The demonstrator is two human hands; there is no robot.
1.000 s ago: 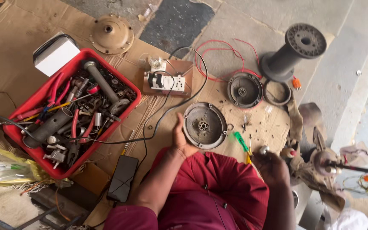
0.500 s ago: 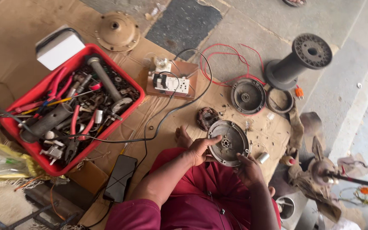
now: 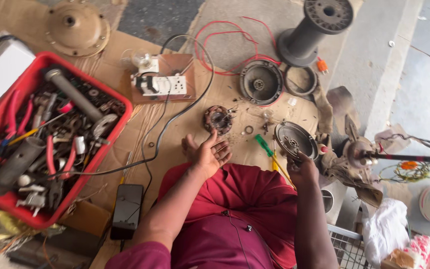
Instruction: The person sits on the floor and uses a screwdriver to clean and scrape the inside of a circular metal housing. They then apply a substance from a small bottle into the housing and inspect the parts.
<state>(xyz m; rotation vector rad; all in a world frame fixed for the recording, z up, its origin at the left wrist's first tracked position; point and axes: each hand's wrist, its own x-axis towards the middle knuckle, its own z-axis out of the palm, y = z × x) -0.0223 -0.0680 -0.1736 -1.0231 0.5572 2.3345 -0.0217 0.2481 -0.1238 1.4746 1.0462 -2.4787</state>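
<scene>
**Right hand on motor cover, left hand open and empty**

Left hand (image 3: 207,153): palm up, fingers loosely spread, holds nothing. It hovers just short of the stator (image 3: 218,119), a round copper-wound core lying on the cardboard (image 3: 185,124) near its middle. Not touching it.

Right hand (image 3: 302,169): closed around the near rim of the cover (image 3: 294,140), a round grey metal disc with a centre hub, tilted up off the cardboard at its right edge. Grip detail partly hidden by the wrist.

Screwdriver (image 3: 264,145), green handle, lies between the 2 hands, just beside the cover. A small ring (image 3: 249,130) and loose bits sit next to the stator.

Further back on the cardboard: second housing (image 3: 260,82), dark and round, with a ring gasket (image 3: 299,80) beside it; switch board (image 3: 162,82) with a black cable (image 3: 175,117) running off toward the near edge.

Left edge: red bin (image 3: 106,141) full of tools. Phone (image 3: 127,210) at the near edge. Black spool (image 3: 308,31) stands on the concrete floor beyond the far right corner.
</scene>
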